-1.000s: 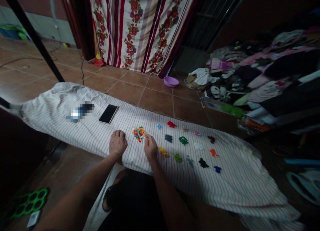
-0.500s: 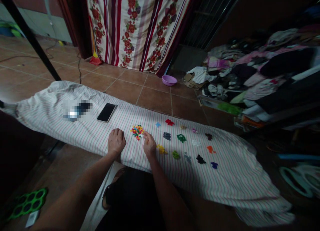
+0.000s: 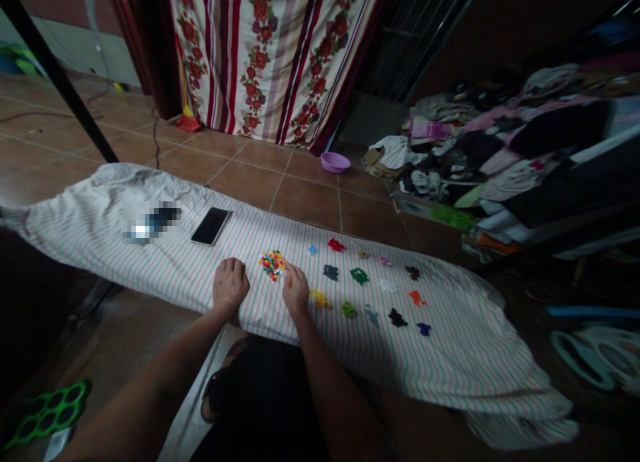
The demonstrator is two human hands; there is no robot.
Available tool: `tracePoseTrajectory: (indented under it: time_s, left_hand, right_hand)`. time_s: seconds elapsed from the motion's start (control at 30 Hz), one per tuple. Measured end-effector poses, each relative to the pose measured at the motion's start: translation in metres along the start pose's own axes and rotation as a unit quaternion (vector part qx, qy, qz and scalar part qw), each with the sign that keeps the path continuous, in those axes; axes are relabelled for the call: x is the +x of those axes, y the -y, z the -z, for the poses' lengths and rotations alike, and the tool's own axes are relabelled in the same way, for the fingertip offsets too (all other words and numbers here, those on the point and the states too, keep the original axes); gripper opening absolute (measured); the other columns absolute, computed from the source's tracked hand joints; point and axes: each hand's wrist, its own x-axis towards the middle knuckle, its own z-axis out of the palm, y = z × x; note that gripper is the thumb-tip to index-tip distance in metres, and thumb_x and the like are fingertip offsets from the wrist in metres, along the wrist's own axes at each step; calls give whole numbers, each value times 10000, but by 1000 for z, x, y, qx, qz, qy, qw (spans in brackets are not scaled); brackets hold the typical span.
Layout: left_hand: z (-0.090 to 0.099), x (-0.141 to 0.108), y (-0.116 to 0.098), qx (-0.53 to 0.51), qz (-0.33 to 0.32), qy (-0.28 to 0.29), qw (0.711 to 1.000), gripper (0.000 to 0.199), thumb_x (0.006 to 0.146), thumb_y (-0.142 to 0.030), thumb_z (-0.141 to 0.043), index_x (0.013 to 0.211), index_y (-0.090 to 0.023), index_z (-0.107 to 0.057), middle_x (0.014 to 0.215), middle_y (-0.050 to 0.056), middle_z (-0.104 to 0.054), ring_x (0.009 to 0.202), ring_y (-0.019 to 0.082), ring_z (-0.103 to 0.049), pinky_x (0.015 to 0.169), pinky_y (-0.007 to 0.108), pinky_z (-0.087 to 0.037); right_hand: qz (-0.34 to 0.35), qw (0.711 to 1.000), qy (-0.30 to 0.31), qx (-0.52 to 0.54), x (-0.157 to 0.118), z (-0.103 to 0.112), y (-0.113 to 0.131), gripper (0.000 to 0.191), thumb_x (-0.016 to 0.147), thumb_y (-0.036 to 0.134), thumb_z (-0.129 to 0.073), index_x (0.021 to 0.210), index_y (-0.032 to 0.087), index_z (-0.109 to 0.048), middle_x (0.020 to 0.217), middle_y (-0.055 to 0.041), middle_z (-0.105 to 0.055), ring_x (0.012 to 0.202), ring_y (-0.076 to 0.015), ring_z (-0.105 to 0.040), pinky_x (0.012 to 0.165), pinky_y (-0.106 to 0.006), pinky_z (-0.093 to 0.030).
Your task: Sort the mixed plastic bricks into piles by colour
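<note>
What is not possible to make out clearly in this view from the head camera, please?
- Whether the right hand pinches a piece: too small at the fingertips.
- What is under the left hand: hidden by the hand itself.
- Number of pieces in the multicoloured pile: too small, overlapping.
- The pixelated object: masked by blocks.
- Top of the floral curtain: cut off by the upper edge.

Black fabric clothing covers the lap of a person whose left forearm and right forearm are bare, while a dark, curved band, too dim to identify, shows beside the clothing.
</note>
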Motion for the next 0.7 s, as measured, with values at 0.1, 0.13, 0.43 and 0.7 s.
tracePoseTrajectory:
  time_s: [0.1, 0.13, 0.43, 0.7]
  left_hand:
    - [0, 0, 0, -2, 0, 3, 1000, 107, 806, -176, -490, 880, -166, -568, 932, 116, -588, 939, 269, -500, 847, 385, -416]
    - [0, 0, 0, -4, 0, 3, 1000, 108, 805, -176, -490, 880, -167, -567, 932, 116, -588, 940, 269, -500, 843, 385, -417]
    - [-1, 0, 1, -9, -3, -2, 1000, 104, 793, -166, -484, 865, -174, -558, 919, 118, -581, 926, 267, -498, 838, 390, -419]
    - [1, 1, -1, -22, 6, 5, 1000, 105, 790, -168, -488, 871, -184, -553, 940, 120, -581, 945, 272, -503, 846, 397, -418]
  right_hand:
    - [0, 1000, -7, 17, 0, 2, 1, 384, 927, 168, -339, 1179, 181, -628, 1110, -82, -682, 1056, -186, -605, 953, -325, -470]
    - [-2, 1000, -13, 22, 0, 3, 1, 375, 928, 173, -339, 1165, 175, -631, 1102, -85, -683, 1047, -185, -608, 948, -324, -473]
    - [-3, 1000, -28, -11, -1, -2, -1, 336, 892, 160, -370, 1059, 173, -661, 1020, -89, -700, 1002, -210, -613, 934, -364, -475]
    - [25, 1000, -9, 10, -1, 0, -2, 361, 872, 152, -390, 1111, 178, -659, 1058, -88, -697, 1006, -201, -613, 912, -354, -495]
